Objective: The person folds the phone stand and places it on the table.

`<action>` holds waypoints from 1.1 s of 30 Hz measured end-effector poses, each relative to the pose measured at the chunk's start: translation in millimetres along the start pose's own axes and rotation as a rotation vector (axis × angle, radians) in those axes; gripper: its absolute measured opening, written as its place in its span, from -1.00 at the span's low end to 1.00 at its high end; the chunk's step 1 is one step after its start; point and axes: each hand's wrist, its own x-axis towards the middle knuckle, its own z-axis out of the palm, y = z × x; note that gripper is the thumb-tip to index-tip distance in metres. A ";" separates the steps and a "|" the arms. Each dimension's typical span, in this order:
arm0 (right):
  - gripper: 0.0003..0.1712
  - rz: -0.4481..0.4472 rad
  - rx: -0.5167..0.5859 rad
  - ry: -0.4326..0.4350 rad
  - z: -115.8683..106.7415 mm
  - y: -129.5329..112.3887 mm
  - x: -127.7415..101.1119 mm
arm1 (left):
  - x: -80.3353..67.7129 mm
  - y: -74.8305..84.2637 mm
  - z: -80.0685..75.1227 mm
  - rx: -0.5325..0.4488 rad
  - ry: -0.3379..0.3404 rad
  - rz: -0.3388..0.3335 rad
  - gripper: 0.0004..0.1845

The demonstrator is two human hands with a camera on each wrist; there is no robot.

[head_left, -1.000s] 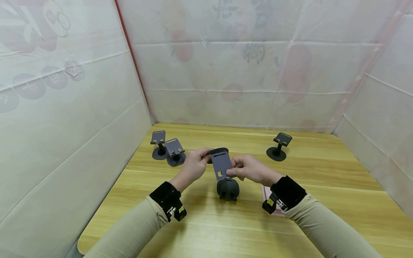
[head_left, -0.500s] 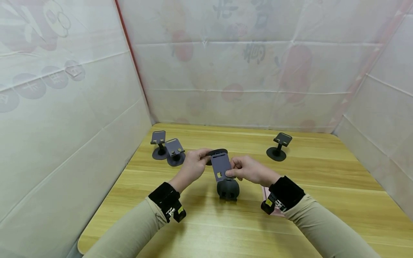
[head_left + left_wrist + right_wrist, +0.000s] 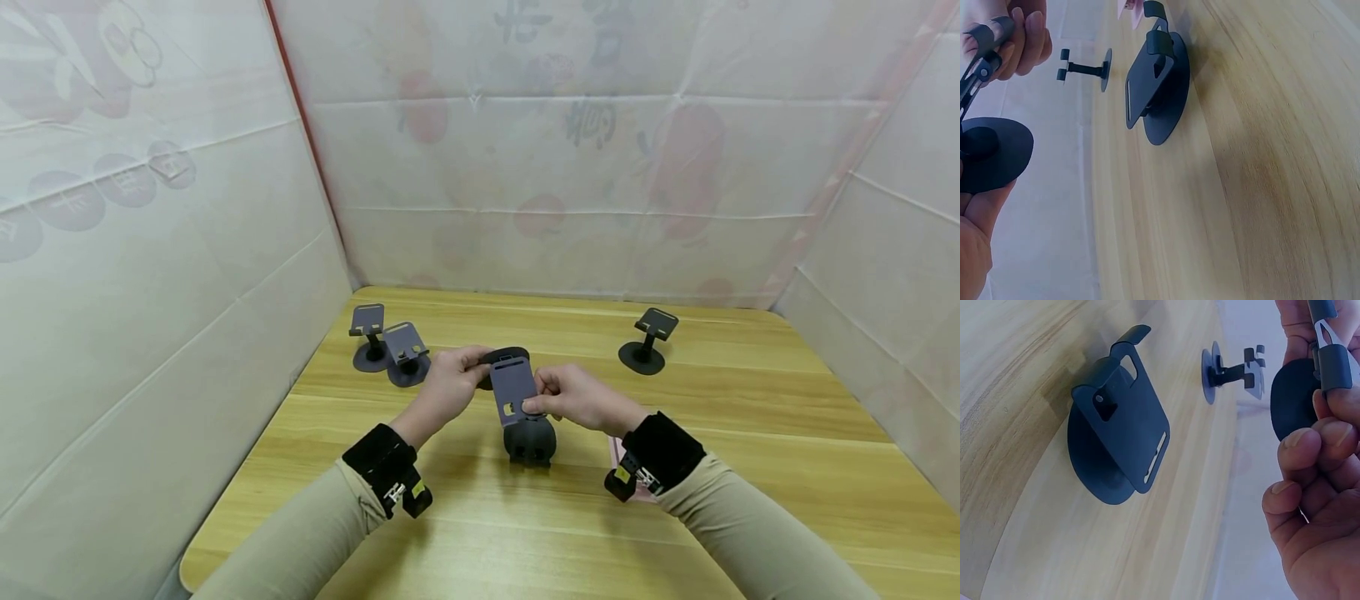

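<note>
I hold a small grey stand (image 3: 512, 392) up in the air over the table (image 3: 480, 542). The fingers of my left hand (image 3: 450, 385) grip its round foot (image 3: 1013, 153), and my right hand (image 3: 583, 398) pinches the low end of its flat plate (image 3: 510, 377). I think I am bending the stand to set its tilt. Next, I guess, I need to keep the foot still and turn the plate gently. Since a second ago, the plate has dipped a little and hides more of the black stand (image 3: 529, 443), which stays put.
</note>
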 end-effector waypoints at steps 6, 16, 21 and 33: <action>-0.72 -0.011 -0.042 0.041 3.8 0.9 1.6 | -0.7 0.5 -1.2 -0.087 -0.015 -0.055 -0.76; -0.76 -0.041 -0.140 0.096 9.4 5.1 5.2 | 0.8 1.1 -1.0 -0.242 -0.041 -0.149 -0.75; -0.76 -0.061 -0.173 0.115 11.9 7.3 6.8 | 1.2 1.0 -1.3 -0.257 -0.047 -0.164 -0.74; -0.71 -0.093 -0.227 0.170 16.9 7.8 8.4 | 1.8 0.6 -1.4 -0.323 -0.072 -0.179 -0.72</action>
